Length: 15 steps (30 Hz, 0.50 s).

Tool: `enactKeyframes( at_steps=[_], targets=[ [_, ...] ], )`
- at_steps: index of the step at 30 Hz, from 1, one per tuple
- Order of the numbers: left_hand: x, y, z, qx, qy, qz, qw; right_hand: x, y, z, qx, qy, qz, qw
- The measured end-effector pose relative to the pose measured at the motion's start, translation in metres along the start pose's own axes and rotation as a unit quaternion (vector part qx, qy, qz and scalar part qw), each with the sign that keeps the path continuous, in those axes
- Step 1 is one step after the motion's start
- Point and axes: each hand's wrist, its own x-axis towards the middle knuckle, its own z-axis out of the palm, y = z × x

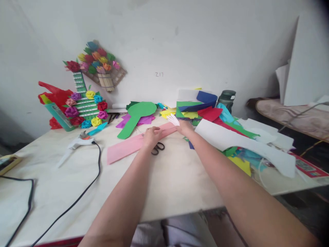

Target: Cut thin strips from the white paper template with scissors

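Note:
A long folded strip of pink paper (123,150) lies slantwise across the table, its left end flat and bare. My left hand (151,136) rests on the middle of it, fingers stretched out over the paper. At the strip's right end, my right hand (184,128) is closed on the pink paper; part of its fingers is hidden. White narrow strips (173,119) fan out just beyond my right hand. Black-handled scissors (158,148) lie beside my left wrist, their blades hidden under the paper and hand.
A white glue gun (77,142) with a black cord lies left. Behind it stand a paper-flower guitar (88,106) and a teal bottle (59,116). A green paper cutout (140,115) lies at the back. Coloured scraps, a white cutout (241,140) and a dark green bottle (226,99) are right.

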Motion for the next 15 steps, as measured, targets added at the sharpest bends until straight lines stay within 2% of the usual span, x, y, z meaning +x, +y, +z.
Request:
enactKeyframes(
  at_steps=[3,7,11,15],
  targets=[
    [-0.005,0.002,0.003,0.085,-0.034,0.051,0.995,0.009,0.0,0.001,-0.051,-0.013,0.046,0.998],
    [-0.009,0.004,0.011,0.181,-0.103,0.108,0.972,0.022,0.0,0.003,-0.067,-0.019,0.067,0.995],
    [-0.012,0.004,0.013,0.218,-0.126,0.106,0.962,0.031,0.0,0.007,-0.077,-0.017,0.068,0.995],
    [-0.013,0.007,0.011,0.213,-0.132,0.096,0.963,0.034,0.0,0.011,-0.098,-0.012,0.032,0.995]
  ],
)
